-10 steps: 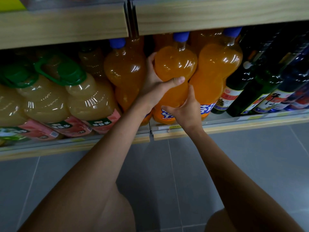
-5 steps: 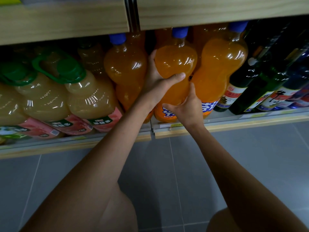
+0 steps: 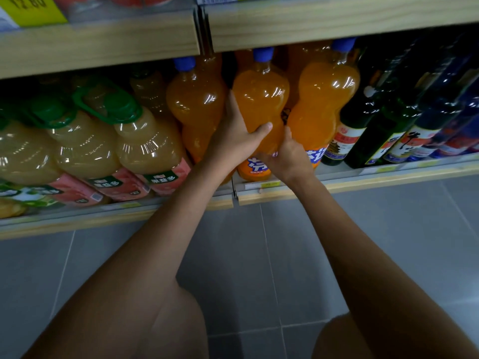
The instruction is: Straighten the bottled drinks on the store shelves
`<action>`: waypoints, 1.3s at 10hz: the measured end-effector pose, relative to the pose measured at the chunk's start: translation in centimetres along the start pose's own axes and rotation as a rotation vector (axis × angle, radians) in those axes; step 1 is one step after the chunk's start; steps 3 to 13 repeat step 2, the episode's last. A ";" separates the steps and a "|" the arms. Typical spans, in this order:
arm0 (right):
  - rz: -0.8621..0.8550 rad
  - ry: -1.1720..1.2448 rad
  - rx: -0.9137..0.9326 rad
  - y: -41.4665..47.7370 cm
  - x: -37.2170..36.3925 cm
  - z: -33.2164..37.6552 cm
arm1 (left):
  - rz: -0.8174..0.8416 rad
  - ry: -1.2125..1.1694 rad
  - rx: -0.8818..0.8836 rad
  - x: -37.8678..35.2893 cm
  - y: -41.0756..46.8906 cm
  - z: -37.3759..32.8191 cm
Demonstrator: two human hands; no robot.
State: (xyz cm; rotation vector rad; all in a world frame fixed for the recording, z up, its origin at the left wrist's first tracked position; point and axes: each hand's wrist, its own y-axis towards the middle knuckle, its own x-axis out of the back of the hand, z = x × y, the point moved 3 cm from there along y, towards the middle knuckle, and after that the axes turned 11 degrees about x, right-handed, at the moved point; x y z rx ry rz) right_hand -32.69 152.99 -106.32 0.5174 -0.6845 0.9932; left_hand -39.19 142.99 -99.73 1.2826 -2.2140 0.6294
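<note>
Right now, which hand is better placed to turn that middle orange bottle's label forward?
Probably the right hand: it grips the bottle low, at the label. The left hand holds its waist, steadying it.

grey tiled floor (image 3: 259, 255), yellow price tag (image 3: 33, 9) — blurred

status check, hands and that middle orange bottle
Left hand and right hand both gripping middle orange soda bottle. Bottle upright on shelf, squeezed between two orange bottles. Nothing blocking.

Both hands (image 3: 261, 149) curled, arms outstretched
</note>
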 end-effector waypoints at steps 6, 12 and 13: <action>0.091 -0.449 0.157 -3.4 2.1 1.4 | 0.055 0.669 -0.066 -0.3 -3.1 2.3; 0.091 -0.449 0.157 -3.4 2.1 1.4 | 0.055 0.669 -0.066 -0.3 -3.1 2.3; 0.091 -0.449 0.157 -3.4 2.1 1.4 | 0.055 0.669 -0.066 -0.3 -3.1 2.3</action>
